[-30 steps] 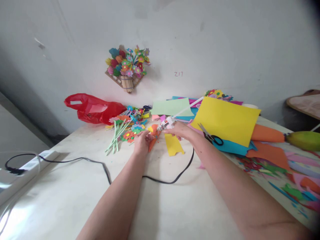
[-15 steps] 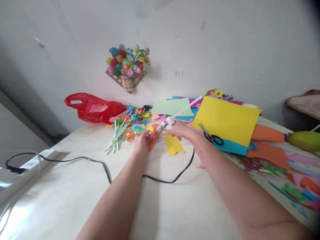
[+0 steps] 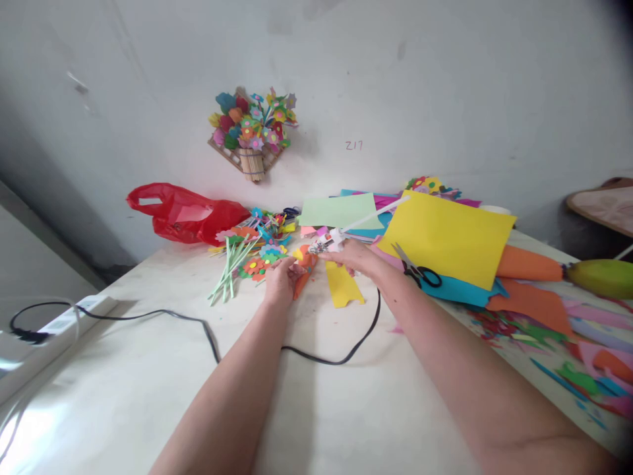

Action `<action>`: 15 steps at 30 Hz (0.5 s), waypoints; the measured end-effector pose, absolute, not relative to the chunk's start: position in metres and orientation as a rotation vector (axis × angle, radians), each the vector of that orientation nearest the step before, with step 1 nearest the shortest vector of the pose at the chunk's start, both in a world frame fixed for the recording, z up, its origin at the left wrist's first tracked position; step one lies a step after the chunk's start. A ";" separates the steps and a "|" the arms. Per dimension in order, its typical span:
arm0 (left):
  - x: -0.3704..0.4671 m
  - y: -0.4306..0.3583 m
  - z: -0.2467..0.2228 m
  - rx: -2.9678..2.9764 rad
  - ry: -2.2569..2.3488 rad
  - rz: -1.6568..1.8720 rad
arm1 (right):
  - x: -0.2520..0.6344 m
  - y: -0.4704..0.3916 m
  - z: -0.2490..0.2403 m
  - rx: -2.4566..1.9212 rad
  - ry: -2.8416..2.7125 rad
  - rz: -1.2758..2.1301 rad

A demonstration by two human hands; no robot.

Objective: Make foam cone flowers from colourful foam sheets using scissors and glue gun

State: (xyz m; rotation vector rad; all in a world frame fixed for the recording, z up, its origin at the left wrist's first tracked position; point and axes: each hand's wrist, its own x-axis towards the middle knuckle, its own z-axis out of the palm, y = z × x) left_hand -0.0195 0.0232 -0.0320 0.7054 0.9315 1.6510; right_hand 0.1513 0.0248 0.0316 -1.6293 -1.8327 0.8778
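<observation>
My right hand (image 3: 352, 256) is wrapped round a white glue gun (image 3: 332, 240), whose long white glue stick points up to the right. The gun's nozzle is at an orange foam piece (image 3: 305, 267). My left hand (image 3: 281, 280) pinches that orange piece from the left side. A yellow foam strip (image 3: 343, 285) lies under and just in front of my right hand. Foam flowers (image 3: 254, 266) and pale green strips (image 3: 231, 267) are to the left of my left hand.
A black cord (image 3: 321, 361) crosses the table to a power strip (image 3: 79, 318). Behind on the left is a red plastic bag (image 3: 192, 218). On the right, scissors (image 3: 420, 272) rest by a yellow sheet (image 3: 452, 234), near foam scraps (image 3: 519, 330). A flower basket (image 3: 253, 165) hangs on the wall.
The glue gun has tilted and its stick now leans lower to the right. My right hand has shifted slightly, and the cord near it has moved a little left. My left hand has barely moved.
</observation>
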 end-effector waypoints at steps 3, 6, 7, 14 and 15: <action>-0.019 0.023 -0.032 0.709 0.931 1.651 | 0.152 0.027 0.031 -1.559 -1.757 0.892; -0.020 0.023 -0.031 0.705 0.939 1.650 | 0.154 0.027 0.033 -1.444 -1.680 0.912; -0.020 0.023 -0.031 0.701 0.944 1.648 | 0.155 0.027 0.034 -1.432 -1.658 0.899; -0.019 0.023 -0.031 0.696 0.949 1.664 | 0.175 0.034 0.034 -1.614 -1.737 0.400; -0.019 0.023 -0.031 0.703 0.945 1.677 | 0.179 0.035 0.032 -1.647 -1.793 0.292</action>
